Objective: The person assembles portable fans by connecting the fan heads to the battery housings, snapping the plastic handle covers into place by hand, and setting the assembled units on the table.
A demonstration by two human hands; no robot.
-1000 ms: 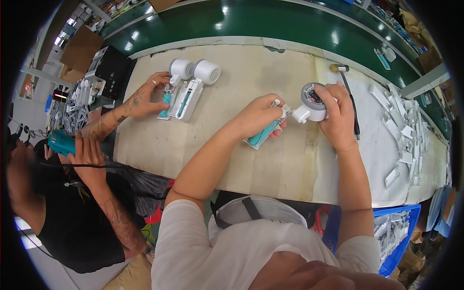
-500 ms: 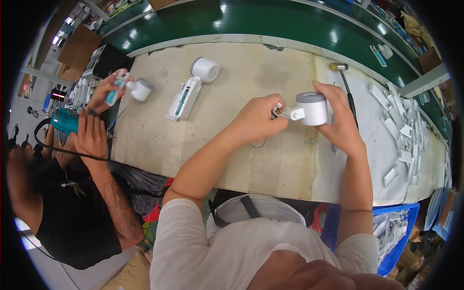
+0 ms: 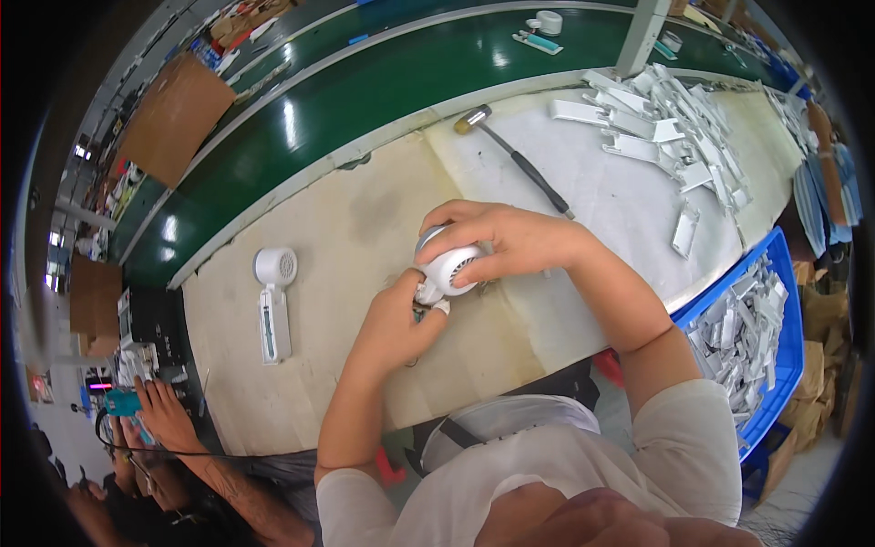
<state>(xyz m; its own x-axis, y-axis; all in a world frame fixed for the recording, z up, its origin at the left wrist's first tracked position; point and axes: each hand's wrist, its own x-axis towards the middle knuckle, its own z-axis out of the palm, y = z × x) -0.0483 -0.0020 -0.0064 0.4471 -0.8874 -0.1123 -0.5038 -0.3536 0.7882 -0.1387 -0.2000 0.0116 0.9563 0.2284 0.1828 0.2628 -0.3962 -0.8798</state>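
Both my hands hold one white handheld fan (image 3: 453,270) over the middle of the table. My right hand (image 3: 515,239) wraps its fingers over the round fan head, whose slotted grille faces partly toward me. Closed around the neck and handle end is my left hand (image 3: 394,321); its fingers hide most of that part, and a bit of teal shows beneath them. To the left, a second handheld fan (image 3: 274,324) lies on the table, its white handle uncovered along a teal strip.
A mallet (image 3: 515,159) lies beyond my right hand. White plastic handle shells (image 3: 670,137) are heaped at the far right, with more in a blue bin (image 3: 791,342). A green conveyor (image 3: 365,91) runs behind the table (image 3: 328,228). At left, a co-worker's hand (image 3: 166,417) holds a teal power tool (image 3: 121,402).
The view has swung to the right. My hands have come closer together, and the fan head has turned so its grille shows. My right hand now reaches over the head from above.
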